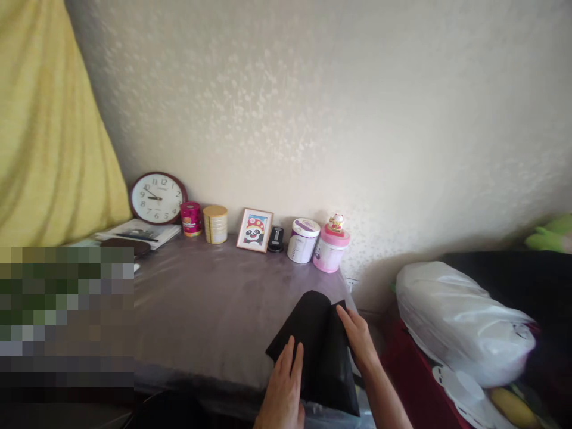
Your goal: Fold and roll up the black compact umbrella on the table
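1. Left hand (282, 381), fingers extended, rests on a black sheet (306, 322)
2. Right hand (361, 338) touches its right edge; grip unclear
3. Between the hands, the sheet looks part-folded, not flat

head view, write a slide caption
Left hand and right hand on a creased black sheet at a table, framed panda picture and analog clock behind.

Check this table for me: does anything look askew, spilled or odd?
Only the round clock seems odd: it stands at the back of the table, not hung up. I see no spills.
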`<state>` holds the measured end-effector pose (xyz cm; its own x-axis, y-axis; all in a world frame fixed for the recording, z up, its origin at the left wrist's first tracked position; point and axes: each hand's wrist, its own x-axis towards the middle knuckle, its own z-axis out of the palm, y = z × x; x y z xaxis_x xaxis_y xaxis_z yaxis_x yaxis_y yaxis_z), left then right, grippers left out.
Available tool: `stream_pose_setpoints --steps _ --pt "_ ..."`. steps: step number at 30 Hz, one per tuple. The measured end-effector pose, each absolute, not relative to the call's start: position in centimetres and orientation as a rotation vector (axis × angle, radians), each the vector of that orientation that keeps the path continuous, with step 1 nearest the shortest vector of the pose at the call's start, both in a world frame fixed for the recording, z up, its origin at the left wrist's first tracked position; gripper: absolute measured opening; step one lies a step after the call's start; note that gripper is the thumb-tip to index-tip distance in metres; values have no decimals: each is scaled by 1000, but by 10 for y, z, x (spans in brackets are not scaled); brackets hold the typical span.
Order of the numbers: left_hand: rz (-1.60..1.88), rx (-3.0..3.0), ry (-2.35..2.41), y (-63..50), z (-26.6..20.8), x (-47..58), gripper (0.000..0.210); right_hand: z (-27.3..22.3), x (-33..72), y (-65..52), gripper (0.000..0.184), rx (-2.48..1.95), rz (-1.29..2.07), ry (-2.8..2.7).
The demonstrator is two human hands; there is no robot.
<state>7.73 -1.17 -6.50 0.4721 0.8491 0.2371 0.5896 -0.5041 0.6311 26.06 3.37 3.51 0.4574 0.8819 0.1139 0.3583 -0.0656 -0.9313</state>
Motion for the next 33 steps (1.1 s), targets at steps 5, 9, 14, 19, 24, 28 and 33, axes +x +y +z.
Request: stream_pose_setpoints --steps 5,9,14,19,24,28,33 --pt "665 2258 1242 -12 -64 79 103 34 243 54 44 -1632 662 -1078" --pt "664 2249 1245 -9 -67 78 102 26 233 66 45 -1630 695 -1032" --pt "596 2252 1225 -8 -63 77 94 16 225 80 40 -1668 737 -1022" --pt "570 2258 1291 -7 -52 76 90 9 220 92 34 -1722 800 -1031" --pt "660 2313 1236 -6 -75 63 85 3 214 95 30 -1719 864 -1090" --pt "678 2361 1326 -10 -73 51 60 -2 211 92 23 -1683 867 -1258" --pt "719 2547 1226 -14 -47 69 57 6 207 84 20 -1656 764 -1571"
